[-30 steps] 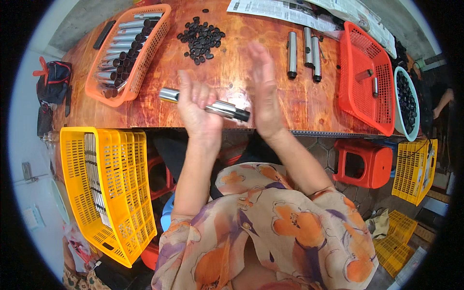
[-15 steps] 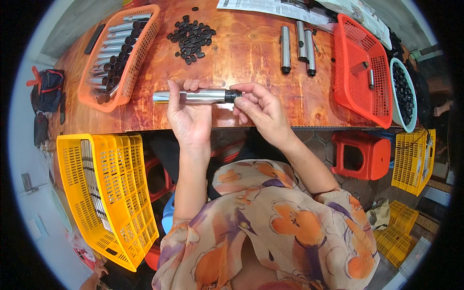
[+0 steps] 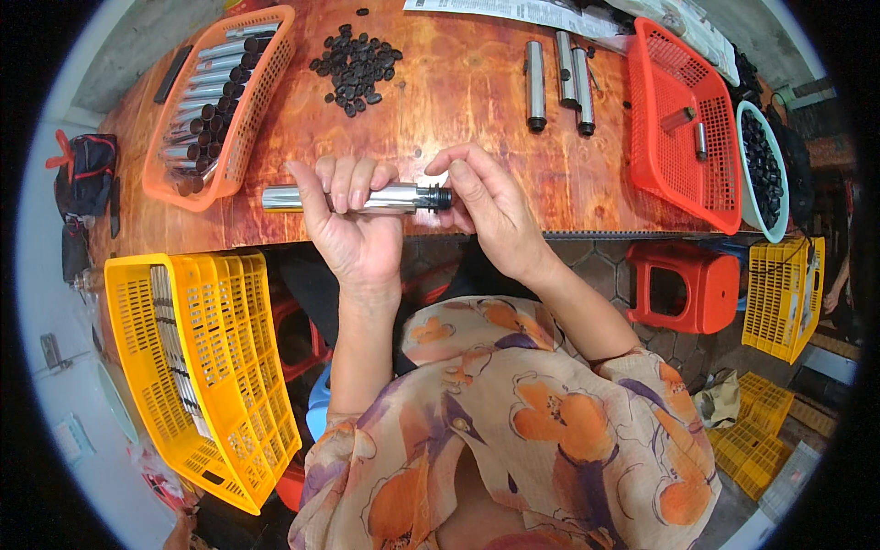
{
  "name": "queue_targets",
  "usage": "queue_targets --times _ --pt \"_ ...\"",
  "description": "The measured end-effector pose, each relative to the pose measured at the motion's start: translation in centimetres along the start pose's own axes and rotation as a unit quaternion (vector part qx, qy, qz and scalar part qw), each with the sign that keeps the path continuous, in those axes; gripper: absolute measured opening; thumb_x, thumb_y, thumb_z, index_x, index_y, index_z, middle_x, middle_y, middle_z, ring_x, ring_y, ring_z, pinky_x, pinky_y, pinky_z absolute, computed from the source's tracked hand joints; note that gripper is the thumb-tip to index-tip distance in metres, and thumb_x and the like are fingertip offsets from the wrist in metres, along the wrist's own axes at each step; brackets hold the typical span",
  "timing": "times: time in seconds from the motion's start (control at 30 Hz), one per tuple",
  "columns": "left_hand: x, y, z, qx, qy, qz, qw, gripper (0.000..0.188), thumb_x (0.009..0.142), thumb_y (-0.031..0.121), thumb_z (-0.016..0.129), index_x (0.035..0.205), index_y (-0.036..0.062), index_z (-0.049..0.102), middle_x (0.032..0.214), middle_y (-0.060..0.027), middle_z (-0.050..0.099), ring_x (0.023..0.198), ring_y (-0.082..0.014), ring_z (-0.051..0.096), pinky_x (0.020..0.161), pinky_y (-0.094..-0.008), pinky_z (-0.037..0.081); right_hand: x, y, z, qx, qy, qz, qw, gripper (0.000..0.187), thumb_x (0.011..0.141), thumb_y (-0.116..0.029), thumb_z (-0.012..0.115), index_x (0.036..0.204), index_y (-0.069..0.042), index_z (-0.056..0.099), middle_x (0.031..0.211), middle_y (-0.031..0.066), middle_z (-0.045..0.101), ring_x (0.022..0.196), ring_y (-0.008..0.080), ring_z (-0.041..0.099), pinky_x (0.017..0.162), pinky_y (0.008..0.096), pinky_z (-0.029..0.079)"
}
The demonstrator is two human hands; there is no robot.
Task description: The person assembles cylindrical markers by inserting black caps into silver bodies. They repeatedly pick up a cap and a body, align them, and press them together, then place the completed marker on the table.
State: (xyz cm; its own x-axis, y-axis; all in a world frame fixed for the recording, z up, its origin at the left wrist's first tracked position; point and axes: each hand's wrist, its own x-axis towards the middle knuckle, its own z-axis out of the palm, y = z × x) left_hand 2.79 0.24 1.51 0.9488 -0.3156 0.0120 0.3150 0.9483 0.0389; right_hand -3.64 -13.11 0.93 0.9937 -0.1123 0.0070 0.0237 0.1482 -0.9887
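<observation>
The silver tube point(image 3: 401, 198) lies crosswise in the left hand point(image 3: 353, 236), over the near edge of the table point(image 3: 577, 179). Curled fingers clamp it around the middle — the plain end juts out past the thumb to the left. Its black ribbed end point(image 3: 433, 198) sticks out to the right, just beside the right hand point(image 3: 495, 209), whose thumb and forefinger are bent — whether they pinch that end, I cannot tell.

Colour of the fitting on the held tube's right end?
Black: the fitting on the shiny silver tube. Best seen in the head view.
</observation>
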Motion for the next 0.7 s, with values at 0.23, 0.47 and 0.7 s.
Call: queue_targets --times 0.23,0.47,0.7 --pt "-0.4 -0.2 0.2 0.027 0.011 0.012 0.999 0.039 0.091 0.032 0.057 0.064 0.0146 0.036 0.052 0.0053 0.029 0.052 -0.0085 0.03 0.062 -0.0264 0.03 -0.2 0.1 0.7 0.047 -0.008 0.008 0.999 0.029 0.1 -0.029 0.041 0.101 -0.003 0.053 0.074 -0.0002 0.051 0.062 0.0045 0.047 0.057 0.0198 0.041" --pt "-0.4 -0.4 0.1 0.009 0.019 -0.003 1.0 0.039 0.092 0.029 0.056 0.063 0.0144 0.035 0.053 0.0046 0.029 0.052 -0.0095 0.031 0.064 -0.0275 0.031 0.1 1.5 0.7 0.112 0.002 -0.011 0.994 0.029 0.099 -0.03 0.042 0.099 -0.003 0.054 0.071 -0.0003 0.051 0.058 0.0043 0.045 0.052 0.0193 0.038" --pt "-0.4 -0.3 -0.6 0.023 0.094 -0.002 0.995 0.037 0.093 0.031 0.054 0.065 0.0129 0.039 0.057 0.0025 0.033 0.059 -0.0122 0.035 0.067 -0.0303 0.036 0.4 0.2 0.2 0.132 -0.008 0.065 0.989 0.032 0.098 -0.035 0.045 0.097 -0.004 0.054 0.068 -0.0008 0.05 0.054 0.0037 0.044 0.047 0.0176 0.034"
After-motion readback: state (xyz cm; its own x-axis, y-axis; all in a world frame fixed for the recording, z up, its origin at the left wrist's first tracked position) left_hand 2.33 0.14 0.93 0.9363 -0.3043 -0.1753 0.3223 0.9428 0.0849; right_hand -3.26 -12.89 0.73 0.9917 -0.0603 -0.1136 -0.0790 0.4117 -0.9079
